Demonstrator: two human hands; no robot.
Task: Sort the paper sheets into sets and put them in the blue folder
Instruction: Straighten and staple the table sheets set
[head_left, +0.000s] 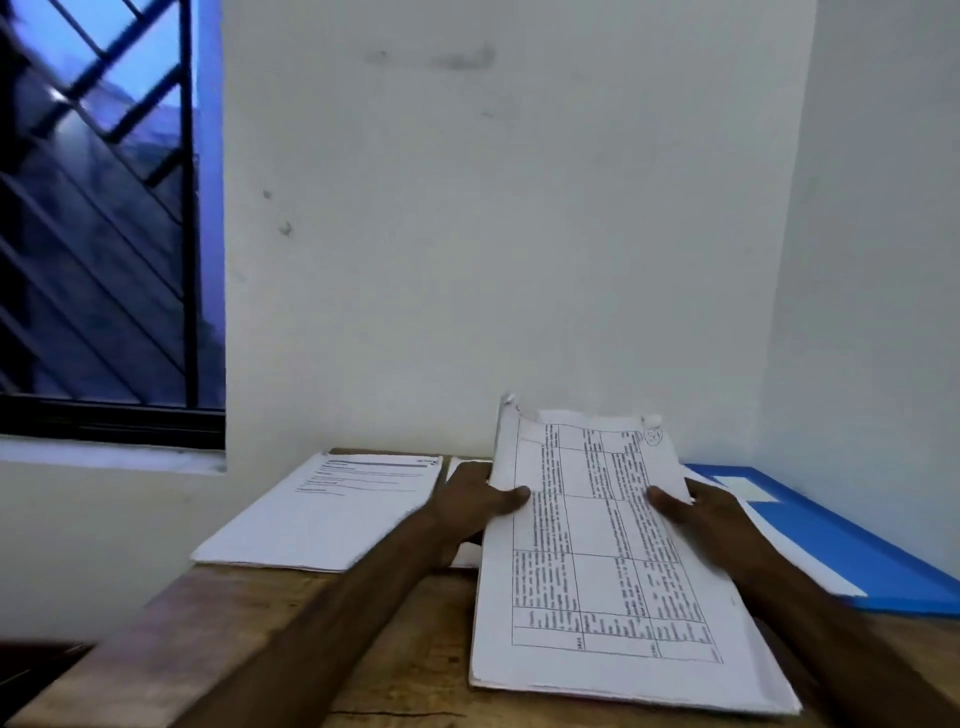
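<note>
The stack of paper sheets (613, 571) is in the middle of the wooden table (249, 623), right in front of the person. Its top page has a big printed grid full of small words. The near end rests on the table and the far end is tipped up, I think so the person can read the page and tell which set it goes with. The left hand (467, 499) grips the left edge and the right hand (711, 519) grips the right edge. Each thumb lies on top and the other fingers go under the paper, where I cannot see them. Holding both sides keeps the loose sheets together so none slide out. The far corners look bent and a bit torn, so the sheets need gentle hands. The blue folder (852, 545) lies flat just to the right, close by and ready for the sets, with some white paper on its near side. A pile of printed pages (322, 514) lies flat to the left, maybe a set put apart. Behind it all are a white wall (493, 208) and a barred window (98, 208)
</note>
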